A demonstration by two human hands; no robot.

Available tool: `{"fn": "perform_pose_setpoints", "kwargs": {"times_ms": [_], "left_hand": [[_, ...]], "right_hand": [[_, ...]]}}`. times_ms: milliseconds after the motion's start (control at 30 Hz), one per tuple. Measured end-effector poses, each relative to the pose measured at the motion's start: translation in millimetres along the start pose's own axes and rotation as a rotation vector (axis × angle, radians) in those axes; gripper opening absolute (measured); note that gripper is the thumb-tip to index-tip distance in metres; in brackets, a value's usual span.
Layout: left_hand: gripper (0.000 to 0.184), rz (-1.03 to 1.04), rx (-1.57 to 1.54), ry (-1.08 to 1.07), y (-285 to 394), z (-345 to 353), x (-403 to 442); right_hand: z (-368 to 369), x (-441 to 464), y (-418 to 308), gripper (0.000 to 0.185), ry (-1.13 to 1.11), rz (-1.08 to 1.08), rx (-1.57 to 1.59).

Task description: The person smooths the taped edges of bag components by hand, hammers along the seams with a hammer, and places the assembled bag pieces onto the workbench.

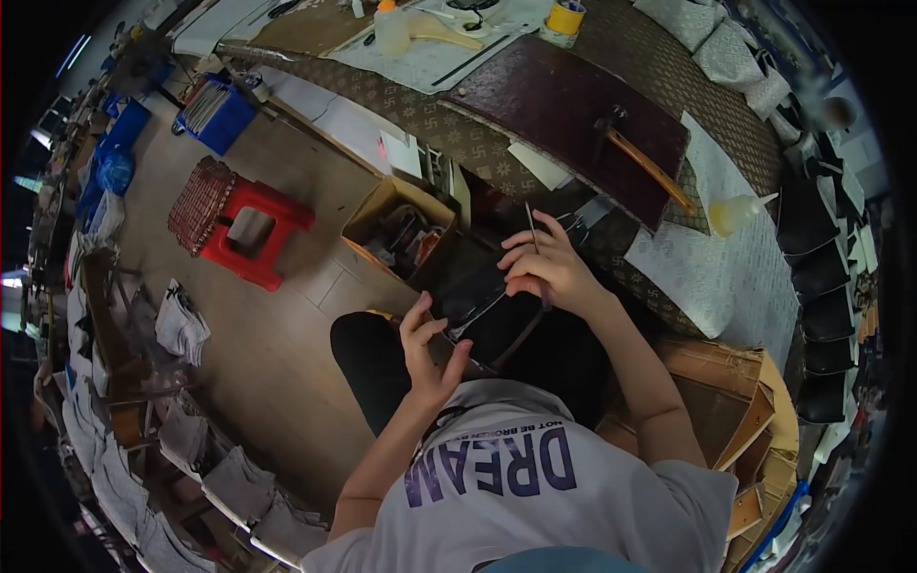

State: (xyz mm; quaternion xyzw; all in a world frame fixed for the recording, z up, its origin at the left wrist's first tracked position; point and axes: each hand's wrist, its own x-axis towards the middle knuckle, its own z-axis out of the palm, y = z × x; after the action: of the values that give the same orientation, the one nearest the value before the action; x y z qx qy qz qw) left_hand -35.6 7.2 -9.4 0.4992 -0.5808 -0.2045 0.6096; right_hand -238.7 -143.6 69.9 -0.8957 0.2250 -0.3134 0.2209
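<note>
it is dim and a bit gray. two thin lights (73, 55) glow at the far left. the right hand (552, 271) looks bright beside the dark, shadowy pants (368, 368). the dark red board (544, 86) has a soft shine. the table (659, 62) bends, things near the edges look blurry, and the corners are black.

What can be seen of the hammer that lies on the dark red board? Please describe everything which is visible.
The hammer has a dark, metallic-looking head and a long, slim, orange-brown handle that looks wooden. It lies on the dark red board, its handle slanting down and rightward in the picture, the end appearing to reach past the board's edge. Only the board is seen touching it; the head's exact shape is unclear.
</note>
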Motion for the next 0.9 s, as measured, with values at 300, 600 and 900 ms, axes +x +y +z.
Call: {"fn": "perform_pose_setpoints", "kwargs": {"times_ms": [300, 600, 900], "left_hand": [[0.027, 0.034, 0.241, -0.035, 24, -2, 15], [0.035, 0.191, 0.43, -0.225, 42, -1, 64], [0.023, 0.275, 0.348, -0.159, 34, 3, 66]], "right_hand": [[10, 3, 5, 0.027, 0.396, 0.233, 0.504], [16, 33, -60, 0.057, 0.519, 0.37, 1.11], [42, 24, -51, 0.051, 0.294, 0.393, 1.063]]}}
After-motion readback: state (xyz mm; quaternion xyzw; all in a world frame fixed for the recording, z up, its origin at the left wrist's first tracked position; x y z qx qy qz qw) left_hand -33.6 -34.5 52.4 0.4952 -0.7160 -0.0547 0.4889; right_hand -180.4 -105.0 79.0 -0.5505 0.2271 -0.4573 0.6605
